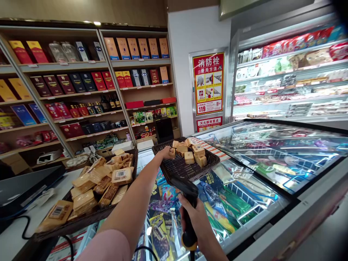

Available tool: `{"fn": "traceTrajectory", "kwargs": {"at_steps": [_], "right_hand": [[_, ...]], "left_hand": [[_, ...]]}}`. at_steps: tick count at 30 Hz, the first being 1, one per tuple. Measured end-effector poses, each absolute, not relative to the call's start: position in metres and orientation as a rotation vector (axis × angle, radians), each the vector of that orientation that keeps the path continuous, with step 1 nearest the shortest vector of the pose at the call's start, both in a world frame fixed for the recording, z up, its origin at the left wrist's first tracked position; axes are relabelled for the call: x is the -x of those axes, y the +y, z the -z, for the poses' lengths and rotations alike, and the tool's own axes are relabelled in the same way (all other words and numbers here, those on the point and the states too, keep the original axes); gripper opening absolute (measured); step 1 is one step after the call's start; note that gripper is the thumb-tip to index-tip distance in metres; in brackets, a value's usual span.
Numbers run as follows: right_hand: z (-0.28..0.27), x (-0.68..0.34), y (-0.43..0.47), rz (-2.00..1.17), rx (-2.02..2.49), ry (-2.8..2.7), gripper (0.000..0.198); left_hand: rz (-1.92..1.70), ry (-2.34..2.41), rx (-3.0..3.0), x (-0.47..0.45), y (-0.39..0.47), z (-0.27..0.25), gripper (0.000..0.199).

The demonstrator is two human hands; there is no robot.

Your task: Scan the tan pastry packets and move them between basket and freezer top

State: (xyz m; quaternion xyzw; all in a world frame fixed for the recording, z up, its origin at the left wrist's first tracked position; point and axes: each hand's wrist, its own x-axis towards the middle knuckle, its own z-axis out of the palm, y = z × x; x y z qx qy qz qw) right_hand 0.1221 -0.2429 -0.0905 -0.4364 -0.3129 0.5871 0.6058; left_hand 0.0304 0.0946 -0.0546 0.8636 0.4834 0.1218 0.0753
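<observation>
My left hand [164, 153] reaches to the near left edge of a dark woven basket [176, 165], its fingers closed on a small wrapped snack packet [172, 153]. Several more tan packets [189, 157] lie in that basket, toward its far and right side. In my right hand [199, 221] is a black barcode scanner [187, 190], gripped by the handle with its head toward the basket. To the left of my forearm, a larger dark tray [133, 159] is piled with wrapped, biscuit-like packets [84, 203], some with barcode labels showing.
Both baskets rest at a glass-topped freezer [272, 203] filled with bagged frozen goods. A dark screen [29, 188] and cables [25, 226] are at the left. Shelves of boxes [76, 83] and a red-and-yellow poster [208, 83] stand behind; a lit cooler [290, 83] is at right.
</observation>
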Motion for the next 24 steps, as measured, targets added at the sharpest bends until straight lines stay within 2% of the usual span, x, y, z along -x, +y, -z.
{"fn": "traceTrajectory", "kwargs": {"at_steps": [6, 12, 14, 16, 18, 24], "right_hand": [[0.09, -0.122, -0.244, -1.348, 1.022, -0.763, 0.062], [0.091, -0.123, -0.245, -1.325, 1.027, -0.761, 0.058], [0.09, -0.125, -0.248, -1.313, 1.015, -0.764, 0.056], [0.087, -0.127, -0.252, -1.299, 1.005, -0.777, 0.055], [0.08, -0.127, -0.259, -1.29, 1.0, -0.8, 0.055], [0.048, -0.111, -0.288, -1.31, 0.984, -0.94, 0.05]], "left_hand": [[-0.334, 1.46, -2.53, -0.03, 0.104, 0.057, 0.039], [-0.626, 1.288, -2.523, -0.031, 0.08, 0.052, 0.038], [-0.746, 1.251, -2.497, -0.024, 0.064, 0.045, 0.049], [-0.803, 1.195, -2.466, -0.008, 0.044, 0.033, 0.074], [-0.786, 1.117, -2.441, 0.017, 0.018, 0.019, 0.086], [-0.572, 0.936, -2.387, 0.106, -0.076, -0.017, 0.08]]}}
